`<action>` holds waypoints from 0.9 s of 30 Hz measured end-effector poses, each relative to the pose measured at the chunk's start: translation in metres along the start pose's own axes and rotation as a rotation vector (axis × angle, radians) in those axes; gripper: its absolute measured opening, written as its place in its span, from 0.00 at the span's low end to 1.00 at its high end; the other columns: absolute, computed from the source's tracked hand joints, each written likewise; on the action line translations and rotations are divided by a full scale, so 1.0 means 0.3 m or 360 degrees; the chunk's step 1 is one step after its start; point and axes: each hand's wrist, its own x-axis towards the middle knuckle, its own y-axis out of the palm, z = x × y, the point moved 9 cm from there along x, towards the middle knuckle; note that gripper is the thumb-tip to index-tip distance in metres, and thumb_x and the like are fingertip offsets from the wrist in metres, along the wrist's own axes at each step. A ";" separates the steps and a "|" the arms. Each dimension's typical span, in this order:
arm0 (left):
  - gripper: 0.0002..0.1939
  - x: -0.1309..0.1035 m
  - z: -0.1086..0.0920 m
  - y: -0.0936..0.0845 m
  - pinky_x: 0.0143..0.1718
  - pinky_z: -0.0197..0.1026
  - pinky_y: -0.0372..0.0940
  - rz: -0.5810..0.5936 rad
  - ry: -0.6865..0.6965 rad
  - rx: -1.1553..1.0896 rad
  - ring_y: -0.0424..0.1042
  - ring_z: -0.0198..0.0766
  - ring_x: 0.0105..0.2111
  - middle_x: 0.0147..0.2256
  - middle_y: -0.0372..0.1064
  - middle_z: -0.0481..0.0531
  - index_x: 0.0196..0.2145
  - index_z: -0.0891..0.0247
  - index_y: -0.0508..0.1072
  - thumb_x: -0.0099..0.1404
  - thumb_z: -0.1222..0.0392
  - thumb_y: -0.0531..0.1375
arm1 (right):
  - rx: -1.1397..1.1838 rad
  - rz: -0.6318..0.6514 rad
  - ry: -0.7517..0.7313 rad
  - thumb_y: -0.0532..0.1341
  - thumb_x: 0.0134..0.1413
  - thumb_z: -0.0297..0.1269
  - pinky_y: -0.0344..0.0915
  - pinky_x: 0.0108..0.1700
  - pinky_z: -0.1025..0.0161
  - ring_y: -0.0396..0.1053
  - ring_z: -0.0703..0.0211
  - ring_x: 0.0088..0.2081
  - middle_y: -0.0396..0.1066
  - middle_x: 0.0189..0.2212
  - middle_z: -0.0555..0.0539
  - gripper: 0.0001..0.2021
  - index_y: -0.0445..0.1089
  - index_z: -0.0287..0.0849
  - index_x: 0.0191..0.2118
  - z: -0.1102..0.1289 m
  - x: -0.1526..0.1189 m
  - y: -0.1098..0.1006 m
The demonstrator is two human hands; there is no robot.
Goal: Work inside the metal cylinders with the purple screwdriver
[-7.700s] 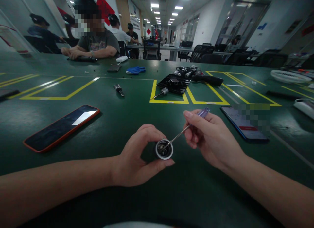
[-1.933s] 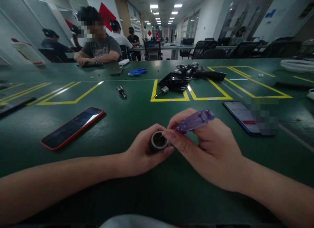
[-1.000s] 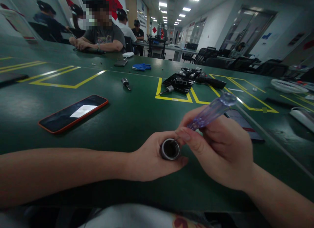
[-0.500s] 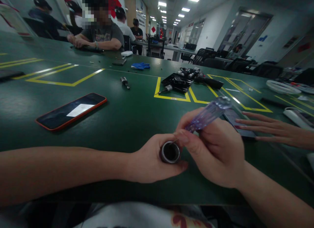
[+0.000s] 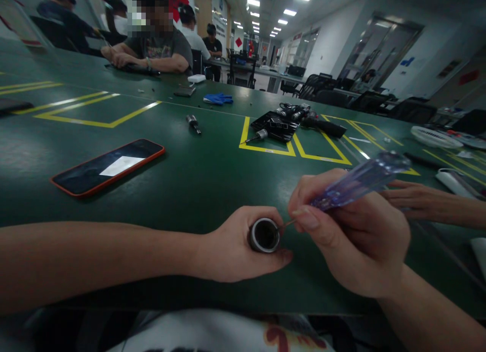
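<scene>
My left hand [image 5: 235, 251] is wrapped round a short metal cylinder [image 5: 265, 235], its dark open end facing up toward me. In my right hand [image 5: 353, 230] is a screwdriver with a clear purple handle [image 5: 360, 182], gripped between thumb and fingers. Its thin shaft points left and down, and the tip is at the right rim of the cylinder; whether it touches the rim I cannot tell. My left fingers hide the cylinder's lower part.
An orange-cased phone [image 5: 108, 167] lies at the left. Further off are a small metal part [image 5: 193, 124], a blue glove [image 5: 217, 99] and a black pile of bags and parts [image 5: 281, 124]. Another person's hand [image 5: 425, 203] rests at the right; a person [image 5: 159, 51] sits across the table.
My right hand has moved right with the screwdriver, drawing the shaft back from inside the cylinder's mouth to its rim. My left hand and the cylinder have stayed in place.
</scene>
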 end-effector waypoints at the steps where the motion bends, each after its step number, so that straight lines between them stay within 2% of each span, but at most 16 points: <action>1: 0.09 0.000 0.000 0.000 0.27 0.35 0.62 0.0001 -0.0002 -0.0013 0.59 0.29 0.24 0.24 0.59 0.46 0.29 0.68 0.63 0.54 0.60 0.59 | 0.0005 -0.0010 0.0003 0.56 0.52 0.27 0.56 0.26 0.62 0.60 0.64 0.24 0.61 0.23 0.52 0.03 0.62 0.41 0.33 0.001 -0.002 -0.002; 9: 0.08 0.000 -0.002 0.006 0.26 0.35 0.60 0.0038 0.0022 -0.0025 0.57 0.29 0.23 0.24 0.57 0.44 0.30 0.66 0.62 0.54 0.61 0.58 | 0.0007 -0.0054 0.0045 0.56 0.51 0.26 0.59 0.28 0.61 0.62 0.62 0.26 0.63 0.25 0.50 0.05 0.63 0.42 0.34 -0.011 -0.018 0.007; 16: 0.09 0.001 -0.002 0.001 0.23 0.32 0.58 0.0006 0.0007 0.0062 0.58 0.28 0.22 0.22 0.56 0.43 0.26 0.65 0.59 0.55 0.60 0.59 | 0.0035 -0.0239 0.0031 0.57 0.51 0.27 0.59 0.27 0.61 0.63 0.63 0.25 0.63 0.24 0.51 0.05 0.64 0.43 0.34 -0.030 -0.037 -0.030; 23: 0.09 0.003 0.004 0.004 0.24 0.33 0.59 0.0042 -0.0028 0.0042 0.57 0.28 0.22 0.22 0.55 0.44 0.27 0.66 0.61 0.54 0.60 0.58 | 0.0033 -0.0101 0.0011 0.57 0.51 0.27 0.59 0.26 0.62 0.63 0.63 0.24 0.63 0.23 0.51 0.04 0.63 0.42 0.34 -0.027 -0.030 -0.005; 27: 0.08 0.001 -0.002 -0.005 0.23 0.32 0.58 -0.0012 -0.0020 0.0010 0.56 0.28 0.22 0.22 0.55 0.43 0.27 0.66 0.61 0.54 0.61 0.58 | 0.0039 -0.0150 -0.0020 0.57 0.50 0.25 0.61 0.27 0.61 0.65 0.62 0.26 0.64 0.23 0.50 0.05 0.64 0.41 0.34 -0.022 -0.033 -0.004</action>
